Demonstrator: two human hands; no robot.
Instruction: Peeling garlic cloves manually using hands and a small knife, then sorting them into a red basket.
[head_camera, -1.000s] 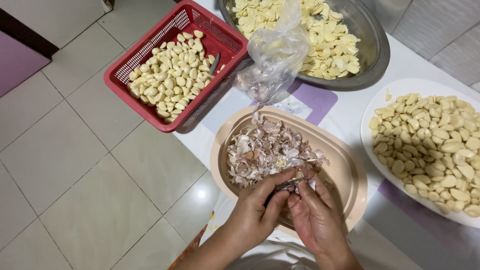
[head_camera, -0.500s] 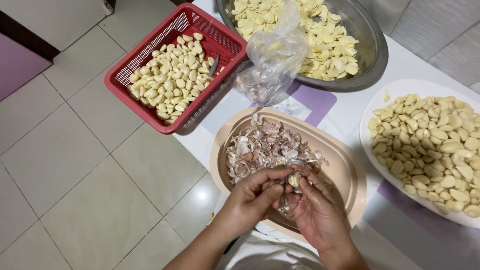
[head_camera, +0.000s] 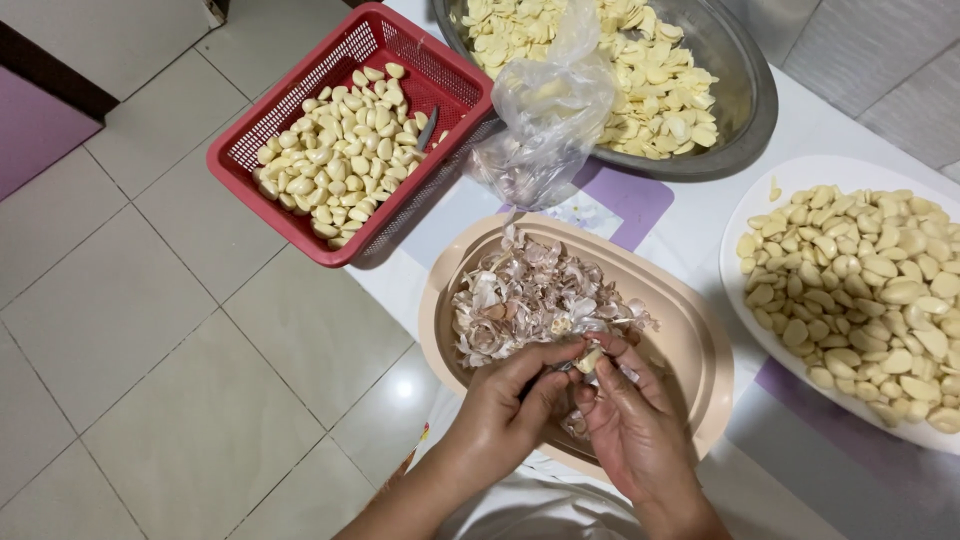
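**Clove pinched between both hands above the beige tub**

I take the beige oval tub (head_camera: 690, 330) as my landmark. My two hands meet over its near end. The left hand (head_camera: 505, 400) is closed, thumb and fingers curled round what looks like a small knife, though only a dark sliver shows between the fingers and I cannot be sure of it. The right hand (head_camera: 630, 420) is closed on one garlic clove (head_camera: 590, 358), pinched at the fingertips. The clove sits at the far tip of both grips, touching each, its long axis running roughly from the left hand toward the tub's far right. Neither hand is clearly nearer; the right one carries it.

Inside the tub, at its far left, lies one heap of papery garlic skins (head_camera: 530, 295), just beyond my fingers.

Counts around the tub: one red mesh basket (head_camera: 300, 215) to the far left, full of cloves too many to count, with one grey tool (head_camera: 428, 127) lying on them; one steel bowl (head_camera: 745, 100) straight beyond, holding sliced pieces; one crumpled clear plastic bag (head_camera: 545, 120) between bowl and tub; one white tray (head_camera: 740, 215) to the right, heaped with whole cloves.
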